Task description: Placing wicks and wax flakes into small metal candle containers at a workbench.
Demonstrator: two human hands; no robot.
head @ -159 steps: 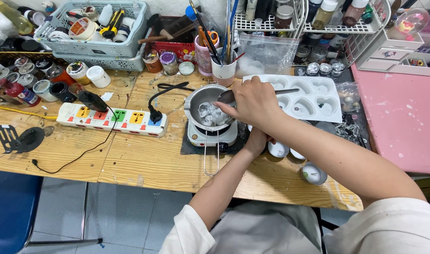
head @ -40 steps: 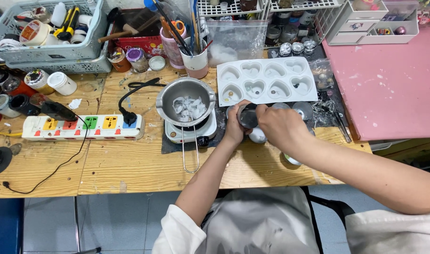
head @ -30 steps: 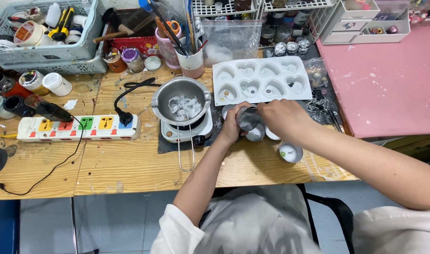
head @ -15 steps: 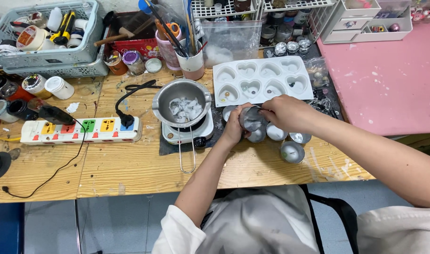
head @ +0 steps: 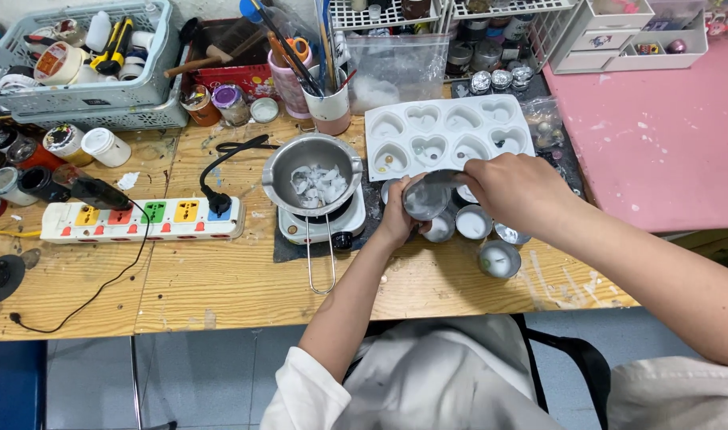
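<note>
My left hand [head: 397, 216] holds a small silver metal cup [head: 425, 199], tilted, just right of the steel pot [head: 312, 172]. My right hand [head: 514, 189] grips a thin metal tool [head: 444, 177] whose tip rests at the cup's rim. The pot holds white wax pieces and sits on a small white hot plate [head: 322, 225]. Beside the hands stand several small metal cups [head: 474, 222], one nearer the table edge [head: 499, 259]. A white heart-shaped mould tray [head: 448, 135] lies just behind the hands.
A white power strip [head: 141, 219] with coloured sockets lies at the left, a black cable running to the hot plate. Jars, a grey basket [head: 85, 72] of supplies and a cup of brushes [head: 330, 103] line the back. A pink surface [head: 667, 135] adjoins on the right.
My right hand left the pot and came down to the small cups. My left hand has lifted one cup off the table, and the right now holds a tool against it.
</note>
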